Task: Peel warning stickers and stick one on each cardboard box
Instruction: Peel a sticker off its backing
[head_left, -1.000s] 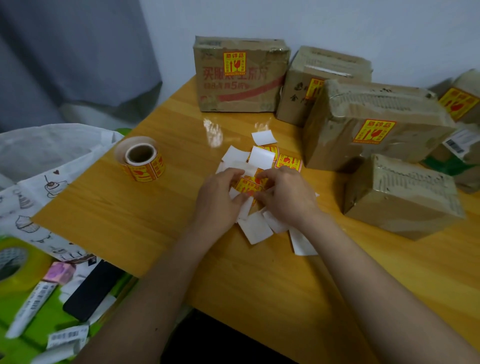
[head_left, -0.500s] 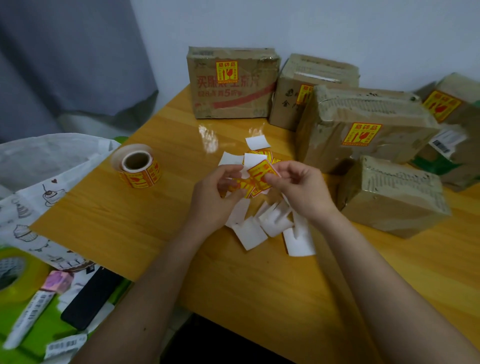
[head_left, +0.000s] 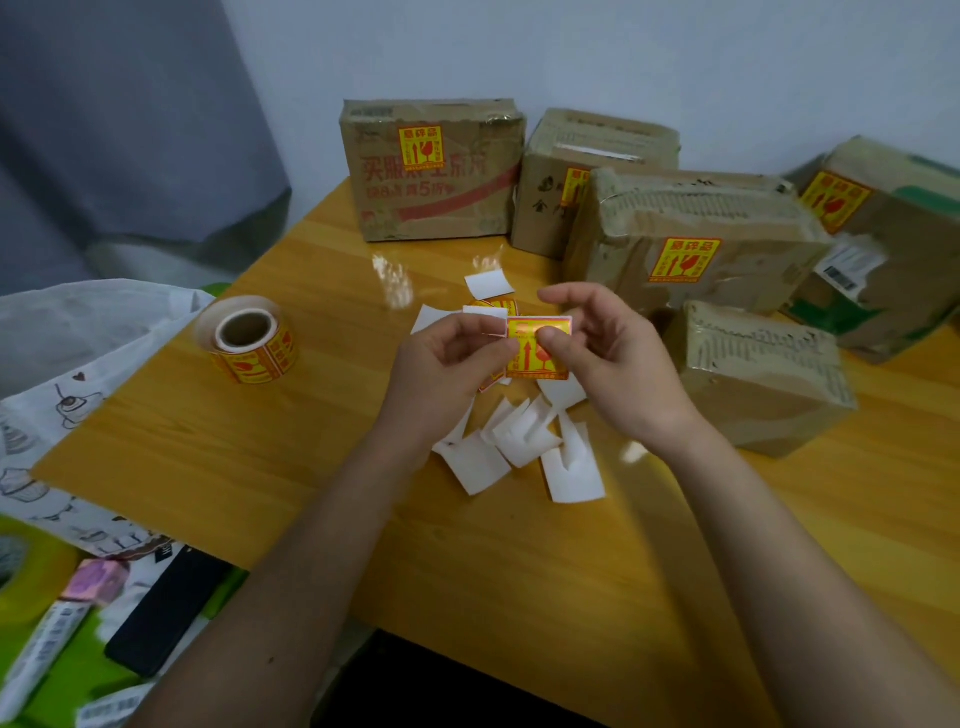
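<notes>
A yellow and red warning sticker (head_left: 535, 358) is held above the table between both hands. My left hand (head_left: 441, 369) pinches its left edge and white backing; my right hand (head_left: 618, 364) pinches its right side with thumb on top. Several cardboard boxes stand at the back and right. The printed box (head_left: 431, 171), the box behind (head_left: 550, 208), the big wrapped box (head_left: 691, 244) and the far right box (head_left: 893, 223) each carry a sticker. The small wrapped box (head_left: 763, 379) by my right hand shows no sticker.
A sticker roll (head_left: 249, 340) lies on the wooden table (head_left: 260, 441) at left. White backing scraps (head_left: 524, 447) and a few loose stickers (head_left: 493, 306) litter the middle. Off the table's left edge lie a printed bag, a dark phone (head_left: 166, 608) and tape.
Both hands rose from the scrap pile with one sticker. It has turned to face me and now sits between my two thumbs, higher above the table.
</notes>
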